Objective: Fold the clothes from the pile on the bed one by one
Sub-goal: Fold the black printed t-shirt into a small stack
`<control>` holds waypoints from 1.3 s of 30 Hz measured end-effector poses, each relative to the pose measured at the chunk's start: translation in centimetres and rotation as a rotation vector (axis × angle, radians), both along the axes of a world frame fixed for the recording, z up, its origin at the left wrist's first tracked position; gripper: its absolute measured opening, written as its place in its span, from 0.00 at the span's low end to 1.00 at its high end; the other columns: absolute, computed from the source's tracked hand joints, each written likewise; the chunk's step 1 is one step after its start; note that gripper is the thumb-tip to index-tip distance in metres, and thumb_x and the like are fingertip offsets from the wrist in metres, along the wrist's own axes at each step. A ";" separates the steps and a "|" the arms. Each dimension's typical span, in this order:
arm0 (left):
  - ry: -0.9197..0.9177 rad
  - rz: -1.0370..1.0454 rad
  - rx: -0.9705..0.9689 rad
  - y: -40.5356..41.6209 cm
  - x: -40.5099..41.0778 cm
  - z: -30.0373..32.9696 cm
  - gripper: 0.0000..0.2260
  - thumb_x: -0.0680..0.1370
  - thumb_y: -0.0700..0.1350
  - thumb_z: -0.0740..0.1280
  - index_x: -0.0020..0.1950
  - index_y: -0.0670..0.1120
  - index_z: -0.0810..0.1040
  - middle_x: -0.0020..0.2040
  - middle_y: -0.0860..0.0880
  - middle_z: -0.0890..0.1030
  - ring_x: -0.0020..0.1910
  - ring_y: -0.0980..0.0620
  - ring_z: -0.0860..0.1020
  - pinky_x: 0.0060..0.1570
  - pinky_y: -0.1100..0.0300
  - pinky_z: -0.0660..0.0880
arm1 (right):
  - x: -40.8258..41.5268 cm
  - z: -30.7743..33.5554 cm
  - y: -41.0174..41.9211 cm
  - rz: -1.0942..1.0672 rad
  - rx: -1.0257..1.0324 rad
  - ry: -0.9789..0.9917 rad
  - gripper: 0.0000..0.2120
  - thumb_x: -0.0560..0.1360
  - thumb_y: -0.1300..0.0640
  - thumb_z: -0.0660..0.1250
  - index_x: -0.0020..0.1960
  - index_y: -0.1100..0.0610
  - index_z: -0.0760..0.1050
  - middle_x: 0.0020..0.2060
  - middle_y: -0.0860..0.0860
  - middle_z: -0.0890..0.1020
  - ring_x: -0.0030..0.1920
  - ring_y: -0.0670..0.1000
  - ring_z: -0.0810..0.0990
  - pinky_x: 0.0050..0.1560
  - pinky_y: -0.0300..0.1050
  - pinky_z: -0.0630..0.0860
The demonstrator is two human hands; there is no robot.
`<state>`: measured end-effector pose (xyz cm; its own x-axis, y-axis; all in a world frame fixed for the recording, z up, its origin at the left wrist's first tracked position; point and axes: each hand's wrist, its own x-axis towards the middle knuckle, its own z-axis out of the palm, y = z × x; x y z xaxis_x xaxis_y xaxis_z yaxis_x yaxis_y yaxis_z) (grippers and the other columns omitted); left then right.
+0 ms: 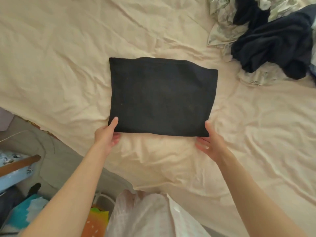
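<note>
Black knit cloth [162,98], folded into a flat rectangle, lies mid-bed on the creased cream sheet [68,57], its long axis running left to right. Both my arms reach forward: my left hand [107,135] pinches its near left corner, thumb on top; my right hand [209,142] pinches the near right corner. Dark crumpled clothes [273,43] are heaped at far right.

Black garment [162,98] folded into flat rectangle on bed, dark clothes pile [273,43] far right
</note>
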<state>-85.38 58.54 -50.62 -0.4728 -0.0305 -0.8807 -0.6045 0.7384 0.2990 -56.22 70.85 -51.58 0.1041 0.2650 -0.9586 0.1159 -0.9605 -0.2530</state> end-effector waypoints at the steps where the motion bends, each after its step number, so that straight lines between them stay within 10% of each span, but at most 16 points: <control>1: -0.060 0.088 0.033 0.0 0.2 0.0 0.14 0.74 0.52 0.70 0.52 0.44 0.73 0.46 0.44 0.78 0.42 0.49 0.78 0.40 0.58 0.76 | -0.2 -0.1 -0.2 -0.057 -0.022 0.082 0.19 0.74 0.43 0.67 0.58 0.55 0.74 0.54 0.52 0.79 0.55 0.52 0.79 0.44 0.45 0.78; 6: -0.144 0.384 0.286 0.1 1.1 0.8 0.04 0.78 0.41 0.66 0.52 0.44 0.74 0.55 0.44 0.78 0.50 0.48 0.78 0.45 0.57 0.76 | -1.2 -0.1 0.1 -0.255 0.015 0.166 0.07 0.76 0.59 0.68 0.54 0.58 0.75 0.49 0.52 0.83 0.48 0.50 0.82 0.41 0.42 0.78; 16: 0.056 0.160 0.322 -5.9 3.5 5.2 0.04 0.79 0.40 0.64 0.53 0.44 0.75 0.57 0.45 0.79 0.52 0.49 0.80 0.53 0.54 0.76 | 2.1 3.4 -7.4 -0.363 -0.011 0.165 0.11 0.74 0.61 0.69 0.56 0.62 0.76 0.52 0.55 0.82 0.51 0.53 0.82 0.46 0.43 0.77; 20: 0.389 -0.193 0.238 -3.9 6.2 6.8 0.09 0.77 0.45 0.67 0.52 0.42 0.74 0.52 0.44 0.79 0.51 0.46 0.78 0.55 0.54 0.75 | 2.6 3.6 -9.5 -0.366 -0.011 0.058 0.14 0.78 0.62 0.64 0.62 0.64 0.72 0.54 0.58 0.78 0.52 0.54 0.79 0.45 0.43 0.76; 25: 0.715 -0.760 0.579 2.6 12.3 9.3 0.06 0.75 0.43 0.69 0.49 0.45 0.73 0.42 0.52 0.77 0.38 0.58 0.73 0.39 0.70 0.68 | 3.2 4.4 -9.4 -0.226 0.130 -0.163 0.13 0.80 0.53 0.60 0.62 0.58 0.70 0.55 0.54 0.75 0.53 0.53 0.76 0.51 0.46 0.73; 28: 0.689 -1.298 0.604 3.6 17.5 8.1 0.09 0.76 0.43 0.67 0.55 0.44 0.73 0.59 0.46 0.77 0.57 0.49 0.75 0.52 0.56 0.72 | 4.1 5.0 -9.0 -0.167 0.219 -0.154 0.19 0.81 0.47 0.57 0.63 0.59 0.71 0.54 0.52 0.77 0.51 0.50 0.76 0.51 0.47 0.73; 31: 0.517 -1.730 0.307 1.7 20.2 5.1 0.17 0.79 0.42 0.62 0.68 0.46 0.68 0.76 0.46 0.57 0.74 0.47 0.57 0.70 0.52 0.59 | 4.5 4.8 -8.5 -0.027 0.230 -0.096 0.23 0.80 0.42 0.56 0.67 0.57 0.68 0.58 0.51 0.76 0.55 0.51 0.77 0.52 0.47 0.74; 39: 0.705 -1.714 0.154 -3.5 15.3 1.7 0.20 0.77 0.38 0.64 0.69 0.47 0.68 0.76 0.42 0.57 0.76 0.44 0.52 0.71 0.52 0.56 | 3.0 2.9 -6.6 0.085 0.206 -0.121 0.20 0.77 0.54 0.67 0.64 0.63 0.70 0.54 0.54 0.77 0.44 0.50 0.78 0.44 0.40 0.75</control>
